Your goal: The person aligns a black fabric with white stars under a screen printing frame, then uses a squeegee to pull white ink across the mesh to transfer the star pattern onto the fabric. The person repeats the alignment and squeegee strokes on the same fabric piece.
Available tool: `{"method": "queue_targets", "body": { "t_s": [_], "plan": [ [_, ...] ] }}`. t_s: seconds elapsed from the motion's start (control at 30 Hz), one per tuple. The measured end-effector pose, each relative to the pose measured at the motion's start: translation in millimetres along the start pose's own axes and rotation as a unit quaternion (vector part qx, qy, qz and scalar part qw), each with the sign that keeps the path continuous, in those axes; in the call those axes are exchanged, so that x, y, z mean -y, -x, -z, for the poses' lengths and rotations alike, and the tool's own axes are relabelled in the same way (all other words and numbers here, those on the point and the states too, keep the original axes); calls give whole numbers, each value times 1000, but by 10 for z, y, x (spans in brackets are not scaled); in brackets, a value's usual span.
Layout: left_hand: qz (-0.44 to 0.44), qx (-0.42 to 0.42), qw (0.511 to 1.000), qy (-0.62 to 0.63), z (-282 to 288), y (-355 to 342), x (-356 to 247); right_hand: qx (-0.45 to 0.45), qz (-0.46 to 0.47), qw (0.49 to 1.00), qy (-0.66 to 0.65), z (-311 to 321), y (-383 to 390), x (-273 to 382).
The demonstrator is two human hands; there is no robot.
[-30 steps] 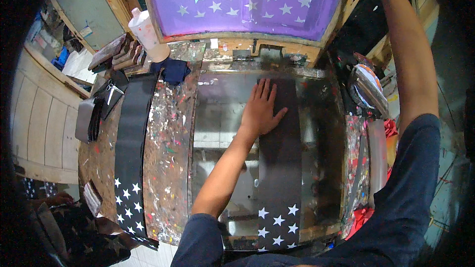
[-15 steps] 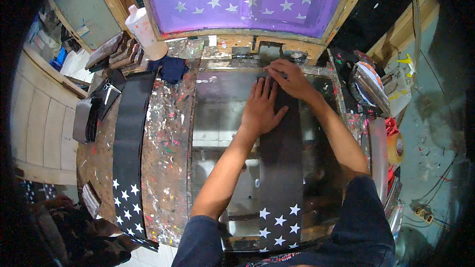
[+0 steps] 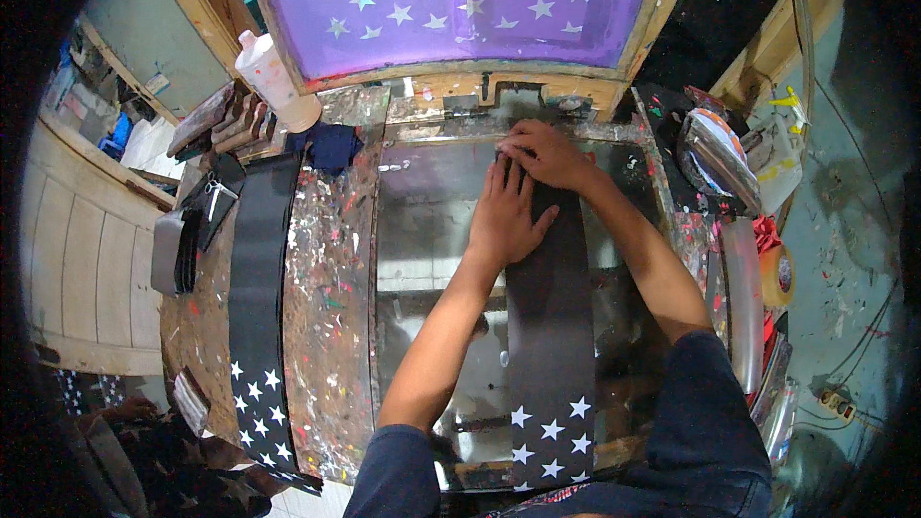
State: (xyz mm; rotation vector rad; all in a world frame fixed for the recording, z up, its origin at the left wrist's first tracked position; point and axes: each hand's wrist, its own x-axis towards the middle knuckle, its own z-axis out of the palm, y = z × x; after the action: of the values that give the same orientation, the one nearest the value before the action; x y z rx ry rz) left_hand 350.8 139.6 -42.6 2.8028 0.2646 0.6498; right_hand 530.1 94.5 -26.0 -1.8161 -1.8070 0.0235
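A long black strip (image 3: 552, 326) with white stars at its near end lies lengthwise on a glass-like shiny panel (image 3: 422, 240). My left hand (image 3: 507, 216) lies flat with fingers stretched over the strip's left edge, near its far end. Across that far end reaches my right hand (image 3: 549, 155), its fingers bent and pressed together at the far left corner, touching the strip; the thumb and the exact grip are partly hidden. To the left, a stack of similar black strips (image 3: 259, 278), also star-printed at the near end, lies on the paint-spattered table (image 3: 331, 326).
A purple screen (image 3: 460, 0) with star shapes stands tilted up in a wooden frame beyond the panel. At the far left are a whitish bottle (image 3: 273, 77), a dark blue cloth (image 3: 333, 148) and scissors (image 3: 219, 194). Tape rolls (image 3: 779, 273) sit at the right edge.
My right hand has moved slightly left and nearer, its fingertips coming down onto the strip's far corner. My left hand stays flat on the strip. The whole view has shifted a little.
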Motion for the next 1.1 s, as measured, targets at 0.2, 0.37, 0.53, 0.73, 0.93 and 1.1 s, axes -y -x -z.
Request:
{"method": "queue_targets", "body": {
  "t_s": [0.2,0.37,0.53,0.73,0.93,1.1],
  "plan": [
    [2,8,1000,-17,1,5,-2,-21,16,1000,12,-55,16,-39],
    [10,11,1000,-20,-12,26,0,31,9,999,33,14,-44,46],
    [-6,-5,1000,-11,-36,8,14,14,18,999,22,22,-22,-37],
    [-2,7,1000,-26,-49,4,14,67,-7,997,37,94,-71,70],
    [2,13,1000,-14,-37,7,20,84,-31,995,51,110,-74,82],
    [4,9,1000,5,21,-2,-10,99,-24,994,39,146,-77,31]
  ]
}}
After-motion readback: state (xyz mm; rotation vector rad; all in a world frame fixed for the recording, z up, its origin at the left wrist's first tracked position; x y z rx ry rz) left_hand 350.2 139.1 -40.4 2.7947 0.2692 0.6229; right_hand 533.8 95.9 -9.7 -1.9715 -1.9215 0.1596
